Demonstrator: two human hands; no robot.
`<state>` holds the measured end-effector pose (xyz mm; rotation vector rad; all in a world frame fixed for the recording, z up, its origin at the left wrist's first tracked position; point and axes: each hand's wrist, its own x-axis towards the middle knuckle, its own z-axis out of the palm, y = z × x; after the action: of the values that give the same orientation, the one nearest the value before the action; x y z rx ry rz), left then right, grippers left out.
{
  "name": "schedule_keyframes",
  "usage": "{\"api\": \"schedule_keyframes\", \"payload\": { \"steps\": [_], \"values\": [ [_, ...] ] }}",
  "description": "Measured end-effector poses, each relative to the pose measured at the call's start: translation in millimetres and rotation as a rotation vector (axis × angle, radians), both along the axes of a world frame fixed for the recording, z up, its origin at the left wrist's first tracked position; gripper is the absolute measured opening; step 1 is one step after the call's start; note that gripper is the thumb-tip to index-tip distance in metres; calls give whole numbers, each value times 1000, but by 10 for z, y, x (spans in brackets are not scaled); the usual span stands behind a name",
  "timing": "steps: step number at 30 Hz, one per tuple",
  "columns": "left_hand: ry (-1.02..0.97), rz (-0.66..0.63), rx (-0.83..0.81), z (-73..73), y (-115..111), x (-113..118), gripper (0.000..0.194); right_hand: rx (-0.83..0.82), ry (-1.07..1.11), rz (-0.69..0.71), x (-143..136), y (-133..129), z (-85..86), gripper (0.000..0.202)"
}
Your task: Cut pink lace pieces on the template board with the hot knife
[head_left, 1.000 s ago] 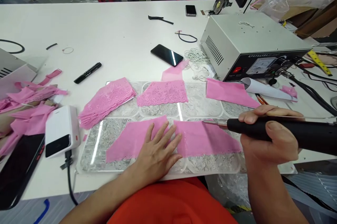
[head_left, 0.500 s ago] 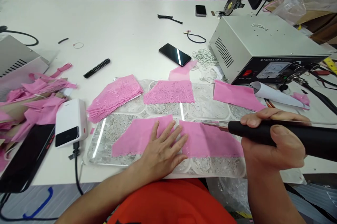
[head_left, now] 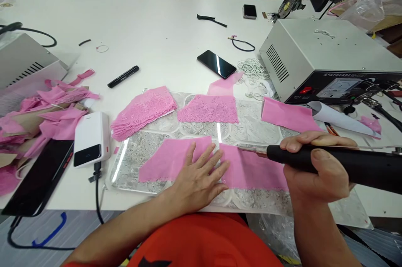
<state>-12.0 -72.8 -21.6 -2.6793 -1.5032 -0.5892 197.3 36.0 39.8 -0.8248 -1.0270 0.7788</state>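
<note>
My left hand [head_left: 201, 179] lies flat with its fingers spread, pressing on a pink fabric piece [head_left: 163, 160] and reaching over the edge of a second pink piece [head_left: 254, 175] to its right. The two pieces lie side by side with a narrow gap, on a clear-covered, marble-patterned board [head_left: 132, 154]. My right hand [head_left: 320, 162] is wrapped round the thick handle of a black electric cutter [head_left: 292, 158]. Its thin metal tip points left over the upper part of the right piece; whether it touches the cloth, I cannot tell. Beyond them lies a pink lace piece [head_left: 209, 109].
A stack of pink lace pieces [head_left: 144, 112] lies on the board's left. A grey control box [head_left: 323, 57] stands at right, near folded pink fabric [head_left: 289, 115]. Around are a phone [head_left: 216, 64], a marker [head_left: 123, 76], a power bank [head_left: 92, 139] and pink scraps [head_left: 63, 122].
The view has shifted, so the table's contents appear farther right. Relative to the right fabric piece, the cutter's tip has moved left, closer to the gap. My left hand stays flat on the cloth.
</note>
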Motion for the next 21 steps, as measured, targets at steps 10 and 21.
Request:
{"api": "schedule_keyframes", "payload": {
  "steps": [10, 21],
  "values": [
    [-89, -96, -10, 85, -156, -60, 35, -78, 51, 96, -101, -129, 79, 15],
    [-95, -133, -76, 60, -196, -68, 37, -54, 22, 205, -200, -161, -13, 12]
  ]
}}
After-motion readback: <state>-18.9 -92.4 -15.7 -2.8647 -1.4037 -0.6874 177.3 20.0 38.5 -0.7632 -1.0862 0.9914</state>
